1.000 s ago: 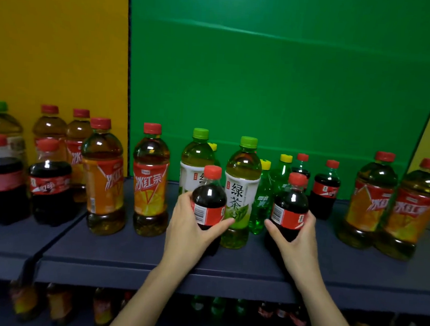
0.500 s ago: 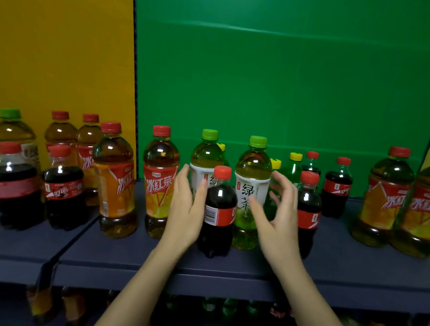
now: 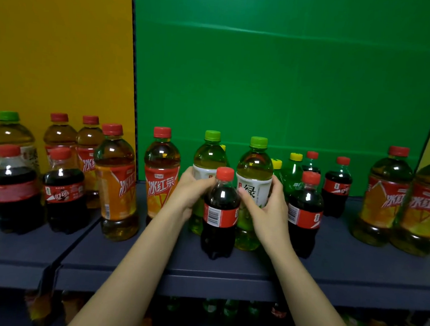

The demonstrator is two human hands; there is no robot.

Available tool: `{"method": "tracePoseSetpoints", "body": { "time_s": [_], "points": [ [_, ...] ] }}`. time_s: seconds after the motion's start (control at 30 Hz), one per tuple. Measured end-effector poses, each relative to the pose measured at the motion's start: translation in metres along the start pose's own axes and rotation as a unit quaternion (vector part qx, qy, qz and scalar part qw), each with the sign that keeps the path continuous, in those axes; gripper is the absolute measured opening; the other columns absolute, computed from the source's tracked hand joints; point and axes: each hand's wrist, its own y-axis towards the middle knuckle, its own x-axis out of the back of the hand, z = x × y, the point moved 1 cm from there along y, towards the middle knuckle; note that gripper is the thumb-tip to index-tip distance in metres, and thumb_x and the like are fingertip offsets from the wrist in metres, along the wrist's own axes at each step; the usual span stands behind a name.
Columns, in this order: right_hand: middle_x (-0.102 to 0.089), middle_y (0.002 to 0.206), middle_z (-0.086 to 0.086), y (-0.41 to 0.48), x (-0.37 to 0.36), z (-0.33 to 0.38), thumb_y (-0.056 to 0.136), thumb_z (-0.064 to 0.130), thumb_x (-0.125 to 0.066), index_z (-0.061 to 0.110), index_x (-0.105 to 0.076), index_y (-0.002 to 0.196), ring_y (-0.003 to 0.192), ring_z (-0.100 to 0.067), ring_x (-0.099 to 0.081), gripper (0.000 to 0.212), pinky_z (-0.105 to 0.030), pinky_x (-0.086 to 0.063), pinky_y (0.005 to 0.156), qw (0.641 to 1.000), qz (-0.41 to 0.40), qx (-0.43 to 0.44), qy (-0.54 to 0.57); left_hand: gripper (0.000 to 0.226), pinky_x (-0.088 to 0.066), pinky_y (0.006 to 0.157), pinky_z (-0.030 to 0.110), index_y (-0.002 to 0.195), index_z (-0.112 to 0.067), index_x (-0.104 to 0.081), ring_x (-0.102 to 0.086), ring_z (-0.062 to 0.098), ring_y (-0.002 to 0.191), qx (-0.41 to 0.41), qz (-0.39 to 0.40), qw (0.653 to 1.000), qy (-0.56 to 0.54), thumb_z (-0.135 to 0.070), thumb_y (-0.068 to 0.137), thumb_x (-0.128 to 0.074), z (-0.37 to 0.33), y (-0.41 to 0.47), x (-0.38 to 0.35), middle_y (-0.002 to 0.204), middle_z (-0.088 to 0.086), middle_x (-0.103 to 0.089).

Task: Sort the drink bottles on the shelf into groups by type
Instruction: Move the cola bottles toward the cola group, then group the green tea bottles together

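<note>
Two green tea bottles with green caps stand mid-shelf behind a small cola bottle (image 3: pixel 220 214). My left hand (image 3: pixel 190 191) grips the left green tea bottle (image 3: pixel 209 160) around its white label. My right hand (image 3: pixel 269 207) grips the right green tea bottle (image 3: pixel 255 165) at its label. The cola bottle stands free between my hands at the front. A second small cola bottle (image 3: pixel 305 212) stands just right of my right hand.
Iced red tea bottles (image 3: pixel 161 174) and colas (image 3: pixel 13 189) fill the left of the dark shelf (image 3: pixel 227 268); two more iced teas (image 3: pixel 384 200) stand far right. Green soda bottles (image 3: pixel 293 178) and small colas (image 3: pixel 337 189) sit behind. A lower shelf holds more bottles.
My hands let go of the two small cola bottles, moved up and back past them, and now grip the two green tea bottles behind.
</note>
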Motion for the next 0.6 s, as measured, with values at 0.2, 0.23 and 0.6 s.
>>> {"method": "tracePoseSetpoints", "body": {
  "time_s": [0.2, 0.23, 0.6],
  "points": [
    [-0.048, 0.133, -0.002, 0.002, 0.002, 0.001, 0.079, 0.039, -0.068, 0.015, -0.032, 0.139, 0.122, -0.017, -0.048, 0.074, -0.043, -0.043, 0.102, 1.0, -0.008, 0.013, 0.012, 0.044, -0.045, 0.068, 0.021, 0.112, -0.01, -0.046, -0.058, 0.012, 0.089, -0.044, -0.004, 0.997, 0.059, -0.009, 0.076, -0.072, -0.001, 0.006, 0.005, 0.107, 0.007, -0.059],
    [-0.047, 0.133, -0.002, 0.001, 0.003, 0.002, 0.079, 0.037, -0.068, 0.014, -0.032, 0.139, 0.122, -0.016, -0.048, 0.073, -0.041, -0.042, 0.102, 1.0, -0.012, 0.019, 0.013, 0.045, -0.046, 0.069, 0.02, 0.112, -0.012, -0.046, -0.058, 0.014, 0.091, -0.056, -0.005, 0.996, 0.062, -0.011, 0.076, -0.073, -0.003, 0.006, 0.005, 0.109, 0.008, -0.059],
    [-0.05, 0.129, -0.001, 0.008, 0.019, 0.034, 0.081, 0.036, -0.066, 0.017, -0.036, 0.136, 0.117, -0.014, -0.051, 0.066, -0.04, -0.046, 0.1, 0.991, -0.047, 0.094, 0.079, 0.059, -0.052, 0.085, 0.027, 0.116, -0.011, -0.049, -0.059, 0.014, 0.101, -0.198, -0.009, 0.973, 0.121, -0.029, 0.069, -0.079, -0.051, 0.005, 0.007, 0.113, 0.003, -0.06]
  ]
}}
